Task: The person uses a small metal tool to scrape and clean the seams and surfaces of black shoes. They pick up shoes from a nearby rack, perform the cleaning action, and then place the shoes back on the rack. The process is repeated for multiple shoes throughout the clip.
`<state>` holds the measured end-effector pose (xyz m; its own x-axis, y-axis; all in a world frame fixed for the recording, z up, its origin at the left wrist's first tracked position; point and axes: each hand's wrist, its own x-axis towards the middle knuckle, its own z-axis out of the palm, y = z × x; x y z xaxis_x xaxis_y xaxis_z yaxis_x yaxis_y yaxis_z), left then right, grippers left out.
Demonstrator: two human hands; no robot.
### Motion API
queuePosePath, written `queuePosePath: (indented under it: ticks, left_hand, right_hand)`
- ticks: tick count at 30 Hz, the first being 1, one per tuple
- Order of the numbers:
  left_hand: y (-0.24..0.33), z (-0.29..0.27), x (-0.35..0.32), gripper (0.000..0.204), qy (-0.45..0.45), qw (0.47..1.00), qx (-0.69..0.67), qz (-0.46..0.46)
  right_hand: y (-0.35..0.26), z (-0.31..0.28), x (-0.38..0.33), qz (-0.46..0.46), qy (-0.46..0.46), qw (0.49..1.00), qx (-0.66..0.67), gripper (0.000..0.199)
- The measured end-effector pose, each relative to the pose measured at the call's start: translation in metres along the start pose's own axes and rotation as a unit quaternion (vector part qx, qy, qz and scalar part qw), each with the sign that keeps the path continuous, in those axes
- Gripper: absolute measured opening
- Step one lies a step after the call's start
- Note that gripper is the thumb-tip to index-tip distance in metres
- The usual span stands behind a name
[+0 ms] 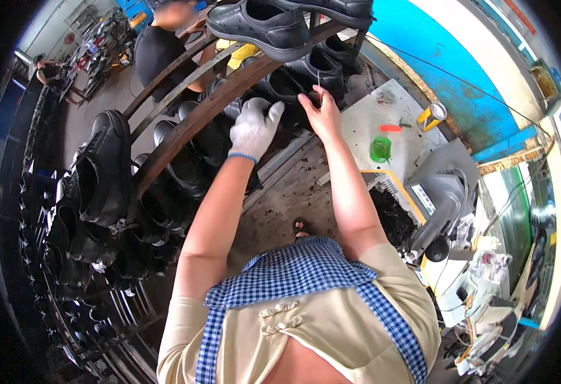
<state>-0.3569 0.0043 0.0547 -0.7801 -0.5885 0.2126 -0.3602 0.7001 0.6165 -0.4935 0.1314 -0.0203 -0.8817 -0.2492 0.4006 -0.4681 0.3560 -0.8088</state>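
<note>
black shoe (284, 83): on the rack (183, 93), below the rusty rail's (242, 84) right end, ahead of both hands; long axis partly hidden
gloved left hand (255, 128): near its left, cannot tell its grasp
bare right hand (323, 116): near its right, pinching a thin upright rod (319, 77)

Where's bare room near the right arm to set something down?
The white tabletop has bare patches: one between the right forearm and the green object, another between that object and the grey machine. The rack is crowded with black shoes.
</note>
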Motion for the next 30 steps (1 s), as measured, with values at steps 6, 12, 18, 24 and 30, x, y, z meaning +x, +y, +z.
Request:
queuePosePath:
  ticks: [6,12,18,24,30]
  left_hand:
    - [-0.013,0.03,0.079,0.087,-0.169,0.967,0.064,-0.182]
    - [-0.029,0.048,0.101,0.067,-0.232,0.94,0.066,-0.241]
    - [-0.047,0.053,0.05,0.039,-0.172,0.965,0.198,0.014]
    - [-0.021,0.041,-0.066,0.055,-0.214,0.971,0.102,-0.016]
    - [-0.095,0.065,-0.141,0.062,-0.027,0.957,-0.141,0.252]
  right_hand:
    - [0.014,0.017,0.021,0.077,-0.153,0.981,0.096,0.062]
    - [0.023,0.014,0.017,0.053,-0.123,0.978,0.163,0.055]
    - [0.014,-0.035,0.012,0.235,-0.073,0.915,0.32,0.047]
    - [0.0,-0.087,-0.011,0.223,-0.049,0.935,0.272,0.052]
    - [-0.038,-0.138,-0.081,0.153,-0.119,0.936,0.295,0.043]
